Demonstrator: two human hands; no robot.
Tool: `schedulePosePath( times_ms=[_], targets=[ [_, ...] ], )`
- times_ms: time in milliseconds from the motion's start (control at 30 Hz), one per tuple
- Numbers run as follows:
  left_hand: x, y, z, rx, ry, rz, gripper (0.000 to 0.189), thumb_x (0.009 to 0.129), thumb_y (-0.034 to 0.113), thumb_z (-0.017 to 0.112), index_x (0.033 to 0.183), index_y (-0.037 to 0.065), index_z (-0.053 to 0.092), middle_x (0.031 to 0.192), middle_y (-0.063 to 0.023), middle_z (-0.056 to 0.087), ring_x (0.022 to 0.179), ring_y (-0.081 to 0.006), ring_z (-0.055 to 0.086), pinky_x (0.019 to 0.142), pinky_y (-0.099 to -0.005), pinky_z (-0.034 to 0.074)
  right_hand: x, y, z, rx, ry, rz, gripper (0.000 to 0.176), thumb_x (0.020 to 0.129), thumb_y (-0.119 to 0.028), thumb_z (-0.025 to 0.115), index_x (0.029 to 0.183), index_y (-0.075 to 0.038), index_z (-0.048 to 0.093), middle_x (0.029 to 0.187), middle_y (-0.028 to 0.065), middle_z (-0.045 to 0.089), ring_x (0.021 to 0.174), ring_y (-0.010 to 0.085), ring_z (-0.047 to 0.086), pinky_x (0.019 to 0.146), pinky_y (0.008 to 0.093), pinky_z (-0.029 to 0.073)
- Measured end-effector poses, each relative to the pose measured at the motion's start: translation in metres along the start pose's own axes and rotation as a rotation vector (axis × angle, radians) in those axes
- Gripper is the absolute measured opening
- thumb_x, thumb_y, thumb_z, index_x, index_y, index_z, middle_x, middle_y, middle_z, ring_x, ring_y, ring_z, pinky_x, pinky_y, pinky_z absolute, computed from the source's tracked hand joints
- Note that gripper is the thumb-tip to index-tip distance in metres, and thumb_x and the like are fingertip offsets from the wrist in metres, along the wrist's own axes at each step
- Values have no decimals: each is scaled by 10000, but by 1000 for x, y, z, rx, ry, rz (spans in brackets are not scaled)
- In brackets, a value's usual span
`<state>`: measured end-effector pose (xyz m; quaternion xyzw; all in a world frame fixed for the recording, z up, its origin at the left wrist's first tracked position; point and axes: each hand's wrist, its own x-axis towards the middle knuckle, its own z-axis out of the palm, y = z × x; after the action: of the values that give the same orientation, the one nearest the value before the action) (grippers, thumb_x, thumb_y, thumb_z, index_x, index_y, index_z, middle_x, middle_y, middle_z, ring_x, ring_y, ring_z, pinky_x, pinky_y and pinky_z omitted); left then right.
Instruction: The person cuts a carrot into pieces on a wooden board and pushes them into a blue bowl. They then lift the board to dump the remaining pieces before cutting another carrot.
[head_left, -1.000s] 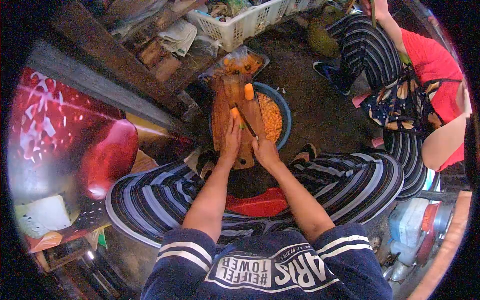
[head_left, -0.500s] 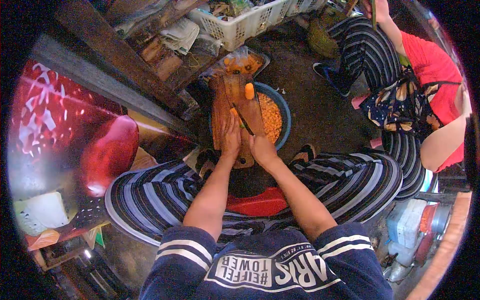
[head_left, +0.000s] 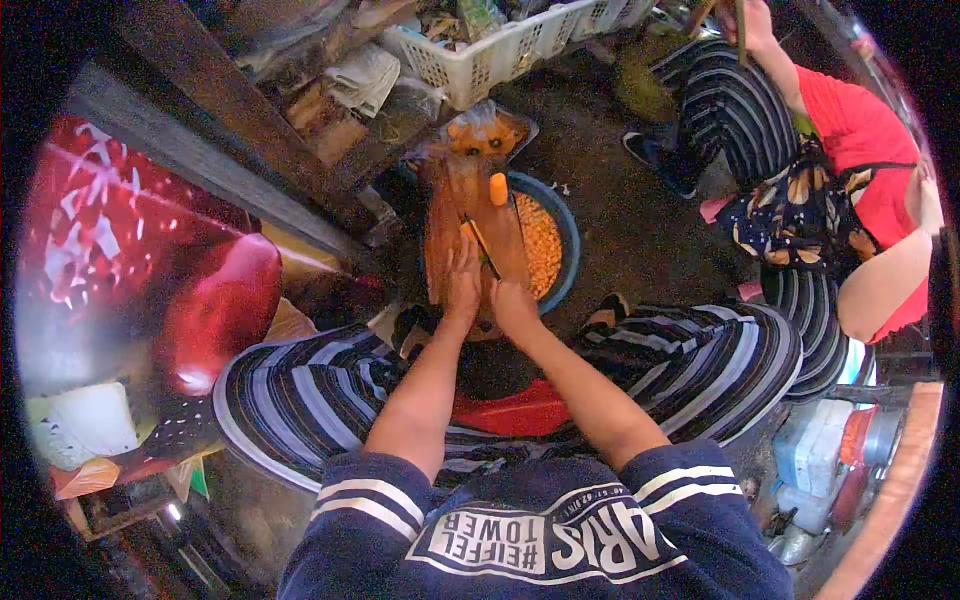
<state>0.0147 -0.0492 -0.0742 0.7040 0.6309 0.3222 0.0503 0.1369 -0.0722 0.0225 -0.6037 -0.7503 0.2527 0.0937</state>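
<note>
A wooden cutting board (head_left: 450, 195) lies across a blue basin (head_left: 571, 235) that holds diced carrot (head_left: 541, 250). On the board my left hand (head_left: 461, 280) presses a carrot piece (head_left: 466, 231) down with its fingertips. My right hand (head_left: 513, 306) is closed around the handle of a knife (head_left: 484, 250), whose blade runs slantwise along the right side of that piece. Another short, thick orange carrot piece (head_left: 498, 189) rests near the board's right edge, apart from both hands.
Beyond the board sits a clear plastic bag with orange contents (head_left: 485, 133). A white plastic crate (head_left: 480, 65) stands behind it. Wooden beams (head_left: 220, 170) rise at the left. At the right sits another person in a red top (head_left: 860, 120), one hand (head_left: 755, 30) raised around something long and thin.
My right hand and the knife have shifted slightly left and toward me, closer to my left hand. The left hand stays on the carrot piece.
</note>
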Motion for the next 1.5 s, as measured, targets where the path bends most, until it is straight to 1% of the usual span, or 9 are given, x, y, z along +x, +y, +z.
schedulePosePath(
  times_ms=[167, 400, 567, 700, 767, 867, 1100, 1167, 1500],
  targets=[
    [1, 4, -4, -21, 66, 49, 512, 824, 36, 409, 1318, 0, 283, 1357, -203, 287, 1244, -325, 299, 1038, -447, 212, 9, 8, 33, -27, 373, -11, 390, 881, -260, 408, 781, 67, 596, 735, 271, 594, 717, 414, 600, 646, 468, 496],
    [4, 12, -17, -139, 36, 11, 500, 824, 27, 395, 1312, -6, 290, 1340, -226, 305, 1236, -329, 317, 1028, -463, 212, 10, 4, 15, 67, 383, -152, 374, 875, -252, 417, 783, 62, 597, 750, 264, 597, 724, 418, 599, 662, 484, 490],
    [0, 10, -13, -149, 67, -4, 490, 828, 33, 409, 1305, -8, 304, 1338, -211, 319, 1236, -322, 322, 1026, -457, 219, 0, -12, -2, 47, 49, 66, 373, 872, -242, 419, 767, 68, 599, 751, 266, 595, 726, 423, 596, 669, 479, 489],
    [9, 7, -13, -125, 52, 6, 450, 840, 53, 409, 1282, -11, 349, 1341, -195, 323, 1243, -315, 314, 1029, -454, 211, 8, 1, 15, 168, 181, 108, 358, 868, -239, 424, 807, 72, 590, 746, 270, 590, 711, 417, 595, 656, 484, 483],
    [3, 8, -16, -145, 48, -30, 434, 844, 59, 409, 1270, -11, 372, 1332, -189, 341, 1244, -313, 312, 1032, -452, 207, 10, 11, 15, -53, 170, -181, 365, 865, -245, 431, 807, 83, 580, 723, 285, 577, 682, 421, 587, 617, 492, 472],
    [2, 2, -12, -112, 42, -41, 413, 834, 66, 424, 1240, -11, 416, 1302, -188, 386, 1248, -304, 311, 1036, -447, 202, 10, 6, 13, 223, 344, -138, 376, 863, -249, 436, 759, 78, 590, 680, 291, 561, 644, 437, 569, 577, 496, 458],
    [3, 7, -14, 66, 54, -67, 410, 819, 116, 443, 1212, 0, 454, 1280, -156, 429, 1252, -274, 323, 1035, -450, 174, 9, -4, 0, 192, 168, -8, 344, 857, -240, 441, 783, 57, 598, 665, 283, 557, 656, 441, 562, 588, 493, 455],
    [2, 8, -14, 91, 75, -65, 415, 816, 121, 447, 1215, 9, 456, 1277, -149, 436, 1253, -272, 324, 1032, -453, 162, 11, 0, 9, 235, 380, -150, 355, 859, -234, 436, 783, 74, 596, 690, 289, 562, 679, 439, 568, 611, 489, 459],
    [-1, 8, -18, 10, 3, -135, 482, 795, 88, 476, 1270, 53, 406, 1282, -149, 431, 1260, -259, 317, 1024, -463, 130, 17, -18, -18, 1, -15, -108, 382, 861, -248, 419, 770, 61, 624, 754, 278, 588, 717, 418, 590, 663, 467, 478]
  ],
)
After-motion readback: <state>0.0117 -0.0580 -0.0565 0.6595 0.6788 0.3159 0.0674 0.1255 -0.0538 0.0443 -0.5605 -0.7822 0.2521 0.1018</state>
